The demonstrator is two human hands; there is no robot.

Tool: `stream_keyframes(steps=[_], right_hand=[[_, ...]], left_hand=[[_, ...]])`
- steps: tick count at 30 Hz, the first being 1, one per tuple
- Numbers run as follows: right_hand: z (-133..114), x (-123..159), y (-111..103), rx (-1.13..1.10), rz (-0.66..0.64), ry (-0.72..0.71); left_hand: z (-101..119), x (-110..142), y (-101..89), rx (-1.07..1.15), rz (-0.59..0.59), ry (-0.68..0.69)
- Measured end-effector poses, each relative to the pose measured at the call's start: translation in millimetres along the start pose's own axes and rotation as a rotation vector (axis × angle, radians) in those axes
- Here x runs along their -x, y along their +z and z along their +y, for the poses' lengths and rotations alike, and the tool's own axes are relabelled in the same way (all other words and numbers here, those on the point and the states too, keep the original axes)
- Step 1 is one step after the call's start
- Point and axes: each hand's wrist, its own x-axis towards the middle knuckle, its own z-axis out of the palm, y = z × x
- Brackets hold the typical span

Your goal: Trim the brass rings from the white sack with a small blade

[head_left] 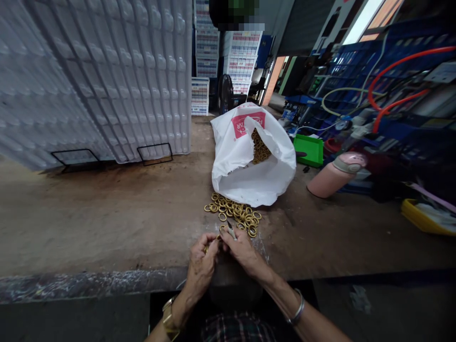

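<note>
Two hands work close together: the left hand [201, 266] pinches a brass-coloured ring [218, 237] in its fingertips; the right hand [247, 254] grips a pointed tool [231, 231]. Just beyond the fingers, loose rings [245, 216] lie before a white sack [256, 185], its red label [239, 126] partly legible: "AR". Much seems left; the finished share is unclear.
</note>
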Motion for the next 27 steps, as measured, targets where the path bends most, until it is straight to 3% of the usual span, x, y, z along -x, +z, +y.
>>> stream_keyframes(steps=[5, 17, 21, 27], right_hand=[[-6.8, -0.5, -1.4, 0.06, 0.019, -0.047], [-2.9, -0.7, -3.3, -0.016, -0.016, -0.032], [2.3, 2.5, -5.7, 0.214, 0.068, -0.107], [6.0, 14.4, -4.1, 0.625, -0.007, -0.26]], left_hand=[[-2.1, -1.2, -1.2, 0.06, -0.067, -0.162], [-9.1, 0.0, -1.5, 0.129, -0.103, -0.17], [-8.4, 0.0, -1.8, 0.12, -0.067, -0.173], [-5.8, -0.5, -0.7, 0.058, -0.036, -0.131]])
